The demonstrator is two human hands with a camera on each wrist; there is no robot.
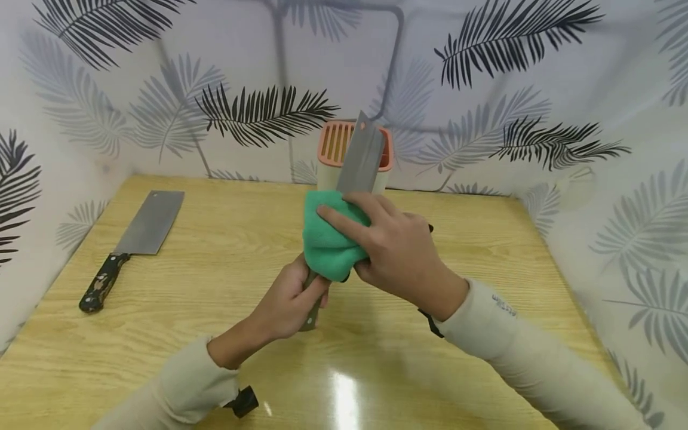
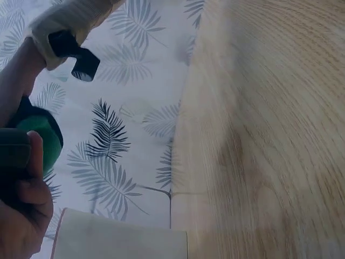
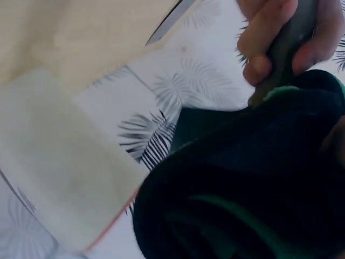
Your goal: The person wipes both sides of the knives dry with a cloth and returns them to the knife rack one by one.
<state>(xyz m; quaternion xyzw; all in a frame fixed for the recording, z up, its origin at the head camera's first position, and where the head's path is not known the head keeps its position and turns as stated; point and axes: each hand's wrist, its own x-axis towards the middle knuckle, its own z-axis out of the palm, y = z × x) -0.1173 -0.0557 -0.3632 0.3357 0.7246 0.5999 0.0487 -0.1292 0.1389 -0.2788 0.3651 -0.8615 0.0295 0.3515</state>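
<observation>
In the head view a cleaver with a grey blade [image 1: 361,155] is held up over the table, tip pointing away. My left hand [image 1: 290,301] grips its dark greenish handle [image 1: 310,321]; the right wrist view shows fingers curled round that handle [image 3: 294,46]. A folded green cloth [image 1: 329,236] covers the lower blade near the handle. My right hand [image 1: 400,251] holds the cloth against the blade, fingers across the top and thumb tucked low. Seen from the right wrist, the cloth [image 3: 232,162] hides much of the blade.
A second cleaver [image 1: 153,224] with a black patterned handle lies at the table's left. Behind the held blade stands a cream knife holder [image 1: 325,178] with a slotted peach top. Leaf-patterned curtain [image 1: 258,60] borders the wooden table [image 1: 226,239].
</observation>
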